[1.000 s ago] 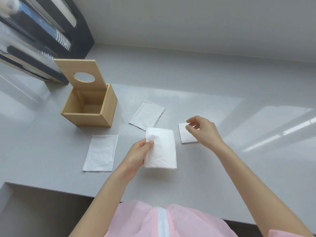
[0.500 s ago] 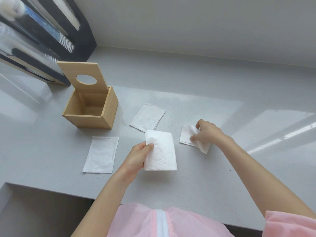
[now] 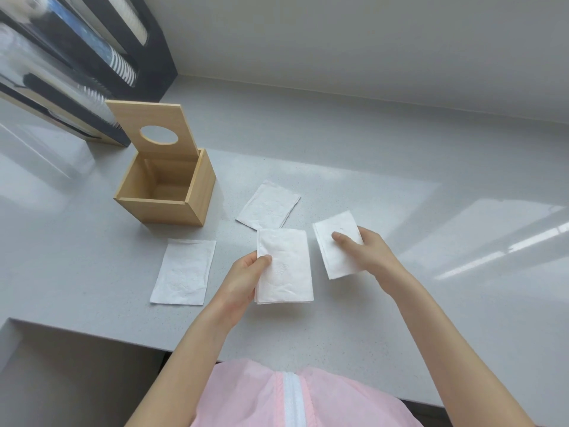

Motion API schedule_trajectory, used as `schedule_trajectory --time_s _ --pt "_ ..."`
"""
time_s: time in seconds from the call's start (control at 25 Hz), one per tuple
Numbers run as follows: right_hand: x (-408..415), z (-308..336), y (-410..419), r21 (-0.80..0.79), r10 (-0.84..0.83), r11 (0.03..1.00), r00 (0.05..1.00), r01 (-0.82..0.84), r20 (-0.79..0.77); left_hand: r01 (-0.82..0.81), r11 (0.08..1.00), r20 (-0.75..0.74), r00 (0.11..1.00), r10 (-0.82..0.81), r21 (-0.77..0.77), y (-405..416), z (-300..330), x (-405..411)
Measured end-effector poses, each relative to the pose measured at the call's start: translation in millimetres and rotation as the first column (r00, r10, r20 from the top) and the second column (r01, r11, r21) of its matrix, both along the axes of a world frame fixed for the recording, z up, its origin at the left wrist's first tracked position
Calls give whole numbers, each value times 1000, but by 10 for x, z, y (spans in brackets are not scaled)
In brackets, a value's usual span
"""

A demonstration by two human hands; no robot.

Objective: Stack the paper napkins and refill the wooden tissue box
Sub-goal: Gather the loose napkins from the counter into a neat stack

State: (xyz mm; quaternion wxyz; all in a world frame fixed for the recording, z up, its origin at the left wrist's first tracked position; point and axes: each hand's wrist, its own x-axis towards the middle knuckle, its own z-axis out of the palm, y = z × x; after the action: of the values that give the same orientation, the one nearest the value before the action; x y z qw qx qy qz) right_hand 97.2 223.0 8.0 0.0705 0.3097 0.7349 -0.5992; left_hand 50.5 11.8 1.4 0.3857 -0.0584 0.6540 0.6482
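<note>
My left hand (image 3: 246,272) grips a small stack of white napkins (image 3: 284,266) by its left edge, just above the grey counter (image 3: 385,318). To the right, my right hand (image 3: 366,251) holds a single napkin (image 3: 334,257), thumb on top, lifted off the counter beside the stack. Two more napkins lie flat: one (image 3: 184,271) at the left near the front edge, one (image 3: 268,204) behind the stack. The wooden tissue box (image 3: 166,192) stands at the back left, empty, its lid with a round hole tipped up.
A dark cup dispenser (image 3: 92,66) holding stacked cups leans behind the box at the far left. The counter's front edge steps back at the lower left. A pale wall (image 3: 369,41) rises behind the counter.
My right hand reached to the napkin on the right, took hold of it and lifted it toward the stack. My left hand kept the stack nearly still.
</note>
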Motion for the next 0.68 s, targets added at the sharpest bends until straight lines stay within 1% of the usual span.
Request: schedule_trajectory --time_s 0.16,0.32,0.44,0.56,0.68 --pt "-20 220 -210 -116 13 993 997 -22 -82 -14 1000 5 1000 13 22 -97 10 3" --pt "-78 372 -549 -219 99 968 990 -120 -105 -19 997 11 1000 18 73 -286 43 -12" --pt "-132 368 -822 -187 182 962 978 -199 -104 -43 992 22 999 41 115 -452 80 -60" --pt "-207 305 -1092 -181 230 953 969 -242 -84 -35 991 5 999 34 131 -619 120 -133" --pt "-302 220 -1347 -146 215 964 975 -221 -56 -40 991 11 999 39 127 -809 125 -199"
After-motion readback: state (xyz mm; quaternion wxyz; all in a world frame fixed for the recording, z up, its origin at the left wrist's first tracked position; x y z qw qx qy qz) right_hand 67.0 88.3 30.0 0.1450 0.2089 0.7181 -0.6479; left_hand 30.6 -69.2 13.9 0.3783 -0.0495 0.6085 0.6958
